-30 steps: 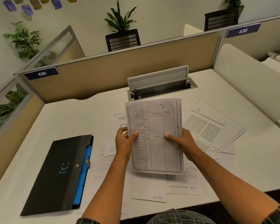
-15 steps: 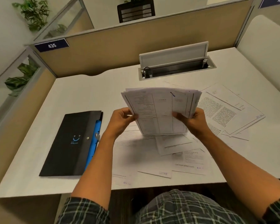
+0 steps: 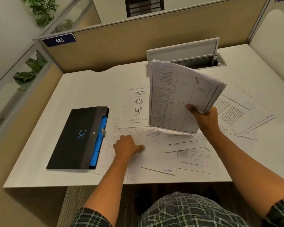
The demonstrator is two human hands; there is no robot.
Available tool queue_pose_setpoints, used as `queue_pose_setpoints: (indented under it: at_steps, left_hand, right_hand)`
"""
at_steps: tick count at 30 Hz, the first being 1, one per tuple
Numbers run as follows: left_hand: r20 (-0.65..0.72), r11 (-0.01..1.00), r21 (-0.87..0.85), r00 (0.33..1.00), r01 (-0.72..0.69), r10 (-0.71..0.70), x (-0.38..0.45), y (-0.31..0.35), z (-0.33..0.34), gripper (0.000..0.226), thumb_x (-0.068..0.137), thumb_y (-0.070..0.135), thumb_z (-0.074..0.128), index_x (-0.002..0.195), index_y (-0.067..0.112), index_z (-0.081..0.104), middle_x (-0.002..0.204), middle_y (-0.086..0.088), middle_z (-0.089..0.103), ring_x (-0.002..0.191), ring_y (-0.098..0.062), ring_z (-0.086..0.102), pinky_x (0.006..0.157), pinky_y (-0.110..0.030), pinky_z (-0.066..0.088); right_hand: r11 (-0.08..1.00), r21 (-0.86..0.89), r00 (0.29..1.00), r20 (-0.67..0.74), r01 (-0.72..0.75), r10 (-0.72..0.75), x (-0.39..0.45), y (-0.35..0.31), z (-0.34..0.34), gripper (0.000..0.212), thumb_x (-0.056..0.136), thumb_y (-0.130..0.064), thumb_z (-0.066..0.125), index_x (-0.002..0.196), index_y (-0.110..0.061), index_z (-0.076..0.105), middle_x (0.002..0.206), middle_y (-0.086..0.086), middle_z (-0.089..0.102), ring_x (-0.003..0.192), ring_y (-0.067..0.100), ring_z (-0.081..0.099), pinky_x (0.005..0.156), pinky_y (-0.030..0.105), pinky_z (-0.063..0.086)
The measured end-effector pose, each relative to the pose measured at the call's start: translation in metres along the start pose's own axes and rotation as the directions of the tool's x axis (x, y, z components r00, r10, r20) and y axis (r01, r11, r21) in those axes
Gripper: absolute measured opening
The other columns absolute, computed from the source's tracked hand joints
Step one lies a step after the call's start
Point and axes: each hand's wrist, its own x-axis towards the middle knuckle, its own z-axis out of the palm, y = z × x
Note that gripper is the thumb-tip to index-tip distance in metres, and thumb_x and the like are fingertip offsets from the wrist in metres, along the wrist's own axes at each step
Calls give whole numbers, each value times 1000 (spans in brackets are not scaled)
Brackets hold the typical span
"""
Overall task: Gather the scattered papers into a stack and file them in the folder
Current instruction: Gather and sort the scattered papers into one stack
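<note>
Papers (image 3: 179, 99) bunched in the gripping right hand (image 3: 203, 117) hang above loose sheets (image 3: 156, 154), where the left hand (image 3: 127, 145) presses flat; held one-handed, the bundle could fan and spill.

We cannot read the small print on the held stack (image 3: 179, 99). It hides part of the loose sheets (image 3: 156, 158) beneath. The right partition (image 3: 275, 38) runs off frame.
</note>
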Motion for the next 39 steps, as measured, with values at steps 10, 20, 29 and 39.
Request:
queue_pose_setpoints:
  at_steps: [10,20,29,39]
  left_hand:
    - [28,997,66,999,29,-31,-11,22,27,109,78,56,65,156,-3,16,158,-29,22,136,-44,36,109,-53,39]
    - [51,960,279,999,-28,14,-23,48,38,106,87,38,68,159,-1,0,160,-39,10,143,-58,27,113,-53,39]
    - [24,920,366,990,-140,141,-27,44,34,100,95,16,63,160,9,-14,161,-36,18,138,-55,39,109,-53,45]
    - [-118,961,207,971,-182,210,-45,54,-58,11,94,13,59,102,8,65,103,-10,68,88,-26,67,63,-29,47]
  right_hand:
    - [999,-6,999,-22,-42,42,-3,14,-6,31,84,-21,85,103,-42,72,100,-27,76,99,-1,72,77,17,60]
    - [996,13,996,-39,-86,86,-3,23,-6,32,85,-19,83,111,-34,71,97,-27,75,95,-2,73,77,18,61]
    - [995,-11,992,-69,-103,102,5,25,-11,35,85,-23,83,117,-24,71,101,-18,74,90,-4,72,76,19,61]
    - [990,11,971,-195,-140,139,21,19,-21,44,85,-32,83,124,-17,69,100,-15,73,86,-4,72,72,17,60]
